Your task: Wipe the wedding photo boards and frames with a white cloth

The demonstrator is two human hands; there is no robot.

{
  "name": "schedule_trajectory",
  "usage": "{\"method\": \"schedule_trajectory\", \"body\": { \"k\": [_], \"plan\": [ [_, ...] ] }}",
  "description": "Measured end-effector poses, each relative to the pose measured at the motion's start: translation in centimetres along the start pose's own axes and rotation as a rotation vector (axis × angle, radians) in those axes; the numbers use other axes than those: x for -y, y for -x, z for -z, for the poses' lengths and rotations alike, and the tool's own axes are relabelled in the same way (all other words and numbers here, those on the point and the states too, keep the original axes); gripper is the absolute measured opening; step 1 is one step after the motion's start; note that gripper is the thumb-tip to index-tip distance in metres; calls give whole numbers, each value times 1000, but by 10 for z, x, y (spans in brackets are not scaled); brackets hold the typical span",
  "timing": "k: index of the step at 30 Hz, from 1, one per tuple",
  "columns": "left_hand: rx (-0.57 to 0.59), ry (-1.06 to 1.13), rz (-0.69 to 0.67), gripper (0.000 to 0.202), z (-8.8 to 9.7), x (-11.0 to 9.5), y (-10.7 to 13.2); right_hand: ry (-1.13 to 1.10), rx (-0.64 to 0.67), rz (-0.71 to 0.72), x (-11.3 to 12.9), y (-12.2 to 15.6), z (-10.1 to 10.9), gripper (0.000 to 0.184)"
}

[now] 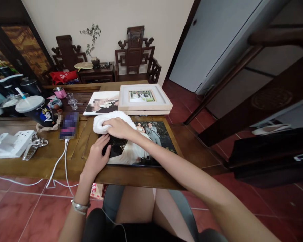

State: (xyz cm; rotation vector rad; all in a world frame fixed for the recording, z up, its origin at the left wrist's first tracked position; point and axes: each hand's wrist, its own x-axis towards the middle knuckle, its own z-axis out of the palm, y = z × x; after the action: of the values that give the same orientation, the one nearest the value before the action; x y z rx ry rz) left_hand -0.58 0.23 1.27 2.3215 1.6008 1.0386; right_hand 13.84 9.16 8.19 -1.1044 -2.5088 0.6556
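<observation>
A glossy wedding photo (155,153) lies flat near the front edge of the wooden table (131,176). On its far left corner my right hand (117,127) grips a bunched white cloth (125,117), fingers curled into the fabric. My left hand (98,151) rests at the photo's left edge, fingers stretched out and thumb apart, holding nothing. Just behind the cloth are a light wooden picture frame (164,101) with a smaller photo in it and a white-edged photo panel (92,102).
To the left are a phone (68,125) on a white cable, a lidded drink cup (32,106), a white power strip (21,137) and a clear hair clip (31,148). Small clear cups (72,103) and a pink cup (59,92) stand further back. Carved chairs (135,50) line the wall.
</observation>
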Motion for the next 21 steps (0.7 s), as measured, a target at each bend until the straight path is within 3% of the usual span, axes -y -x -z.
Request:
{"method": "schedule_trajectory", "body": {
  "k": [7,10,13,17,21],
  "plan": [
    [-11,41,11,33,-1,-1,0,16,-239,-179,-80,70,34,35],
    [-17,41,11,33,-1,0,0,96,-287,-253,-93,104,41,32],
    [-10,34,16,34,-1,0,0,157,-254,-235,-75,143,34,31],
    [9,20,21,36,1,-3,0,96,-190,-50,-28,196,20,30],
    [-6,11,13,39,2,-5,0,70,-148,22,-15,212,19,30]
  ]
}}
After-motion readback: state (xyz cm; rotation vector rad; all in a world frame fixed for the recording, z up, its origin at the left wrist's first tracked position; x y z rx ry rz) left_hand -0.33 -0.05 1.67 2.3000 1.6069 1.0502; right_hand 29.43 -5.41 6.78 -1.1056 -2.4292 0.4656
